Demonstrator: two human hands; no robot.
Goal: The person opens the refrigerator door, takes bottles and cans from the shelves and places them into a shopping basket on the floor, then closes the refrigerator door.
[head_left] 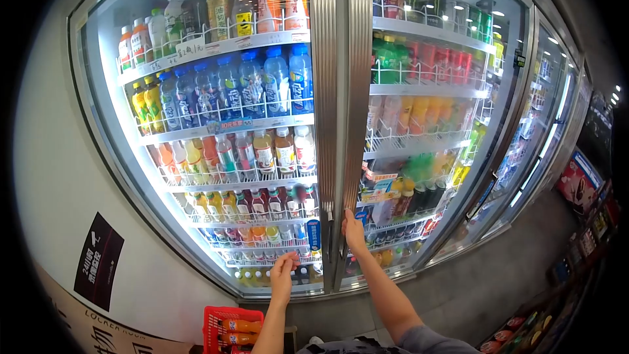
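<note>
My right hand [354,232] is closed round the handle side of the right glass fridge door [356,124], by its metal frame; part of the fingers is hidden behind the edge. Lower down, my left hand [282,275] is in front of the left glass door [316,92]. Its fingers are curled in, and nothing shows in them. Behind the left glass are shelves of drinks, among them a row of blue-capped bottles [250,78]. Red cans [442,63] and green bottles [388,59] stand behind the right door.
A red basket [208,323] with orange soda bottles [240,326] is at the lower left, beside my left forearm. More glass fridge doors [524,137] run off to the right. Shelves of packaged goods [534,324] line the lower right, across the grey floor [472,282].
</note>
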